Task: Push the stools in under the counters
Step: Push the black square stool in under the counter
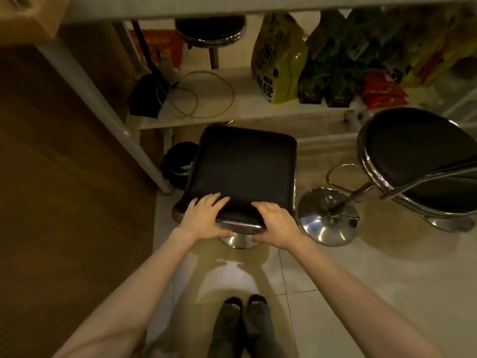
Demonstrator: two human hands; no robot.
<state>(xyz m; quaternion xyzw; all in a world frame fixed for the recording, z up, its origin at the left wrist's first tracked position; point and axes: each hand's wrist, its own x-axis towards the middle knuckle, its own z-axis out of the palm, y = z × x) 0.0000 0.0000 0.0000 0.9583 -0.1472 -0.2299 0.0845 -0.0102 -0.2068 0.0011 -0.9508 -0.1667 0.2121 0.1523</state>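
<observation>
From the head camera, the left hand [206,218] and right hand [277,224] are gripping the near edge of the square black stool [245,166], fingers [214,200] lying curled over the seat and thumbs tucking beneath it. Beyond the fingers, the stool is standing just before the bench [180,6]; a round black stool [418,161] is sitting well to their right.

One head-worn camera looks steeply down from standing height, close over outstretched arms toward the floor [361,293].
</observation>
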